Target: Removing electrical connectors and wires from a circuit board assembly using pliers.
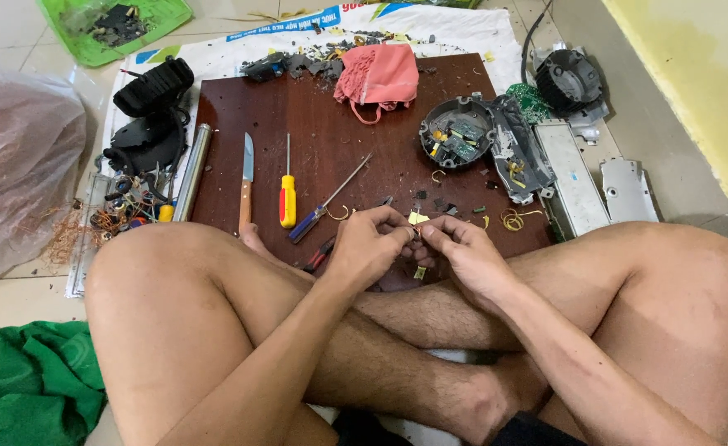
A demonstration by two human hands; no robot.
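Two hands: left hand (pixel 370 244) and right hand (pixel 463 252) pinch one small brass part (pixel 418 218).
Grip: fingertips only, steady.
Screwdriver (pixel 287 201): 10 o'clock.

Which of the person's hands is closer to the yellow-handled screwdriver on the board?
Left. The left hand sits just right of the yellow-handled screwdriver, across the blue-handled one. The right hand is farther right, beyond the left hand.

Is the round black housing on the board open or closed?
Open: the round black housing lies with its inside facing up, green circuit boards visible inside.
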